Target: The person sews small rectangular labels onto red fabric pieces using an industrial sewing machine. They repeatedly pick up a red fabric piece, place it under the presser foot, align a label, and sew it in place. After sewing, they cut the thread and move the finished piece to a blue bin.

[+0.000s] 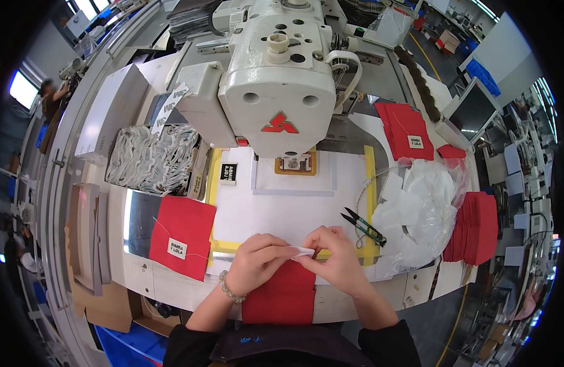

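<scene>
Both my hands meet just in front of the white work plate (294, 214) of a sewing machine (276, 92). Between their fingertips is a small white folded piece (303, 252), perhaps a label; its printed side, if any, does not show. My left hand (257, 263) pinches its left end, and my right hand (334, 257) grips the other end. Below them a plain red fabric piece (279, 296) lies at the table's front edge, partly covered by the left hand. To the left rests another red fabric piece (187, 223) bearing a white label (177, 248) with loose threads.
Black-bladed thread snips (364, 227) lie right of my hands. Beyond them are a clear bag of white pieces (416, 202) and a red fabric stack (474, 229). More labelled red pieces (404, 125) sit behind. At left stands a box of bundled white strips (150, 162).
</scene>
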{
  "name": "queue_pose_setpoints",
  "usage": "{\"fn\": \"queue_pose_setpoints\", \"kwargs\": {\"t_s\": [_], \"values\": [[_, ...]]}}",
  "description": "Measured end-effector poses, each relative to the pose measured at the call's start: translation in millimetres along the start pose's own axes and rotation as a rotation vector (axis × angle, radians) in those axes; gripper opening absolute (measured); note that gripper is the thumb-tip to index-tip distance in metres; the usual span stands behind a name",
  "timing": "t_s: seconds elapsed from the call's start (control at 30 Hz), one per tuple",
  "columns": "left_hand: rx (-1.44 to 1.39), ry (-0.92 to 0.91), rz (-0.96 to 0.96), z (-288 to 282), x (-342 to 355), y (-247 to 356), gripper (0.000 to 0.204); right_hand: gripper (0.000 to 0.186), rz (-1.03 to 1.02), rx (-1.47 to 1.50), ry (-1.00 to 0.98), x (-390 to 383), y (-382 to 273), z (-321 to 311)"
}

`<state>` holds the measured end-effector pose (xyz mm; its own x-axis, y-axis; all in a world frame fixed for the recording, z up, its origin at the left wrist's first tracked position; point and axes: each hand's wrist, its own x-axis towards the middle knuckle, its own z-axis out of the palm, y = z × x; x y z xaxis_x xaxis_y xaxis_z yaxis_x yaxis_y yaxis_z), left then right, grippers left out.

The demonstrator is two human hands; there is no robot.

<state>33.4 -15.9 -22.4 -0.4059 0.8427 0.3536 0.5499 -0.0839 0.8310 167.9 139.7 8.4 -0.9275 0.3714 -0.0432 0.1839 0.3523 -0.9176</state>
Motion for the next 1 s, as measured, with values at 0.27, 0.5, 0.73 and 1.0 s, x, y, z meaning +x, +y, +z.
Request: {"fn": "queue_pose_setpoints", "kwargs": {"t_s": [0.27,0.5,0.73,1.0], "values": [[-0.281,0.038,-0.281,-2,-2,6,0.013,0.015,0.006,0.261,-0.103,0,12,-1],[-0.185,0.144,-0.188,-1,3,6,0.009,0.009,-0.011,0.257,-0.078,2,25,-6],[-0.235,0.184,-0.321,-6,2,9,0.012,0.009,-0.04,-0.204,0.058,7,20,-17],[-0.276,0.23,-0.254,0,-1,7,0.021,0.007,-0.011,0.57,-0.117,11,20,-7]]}}
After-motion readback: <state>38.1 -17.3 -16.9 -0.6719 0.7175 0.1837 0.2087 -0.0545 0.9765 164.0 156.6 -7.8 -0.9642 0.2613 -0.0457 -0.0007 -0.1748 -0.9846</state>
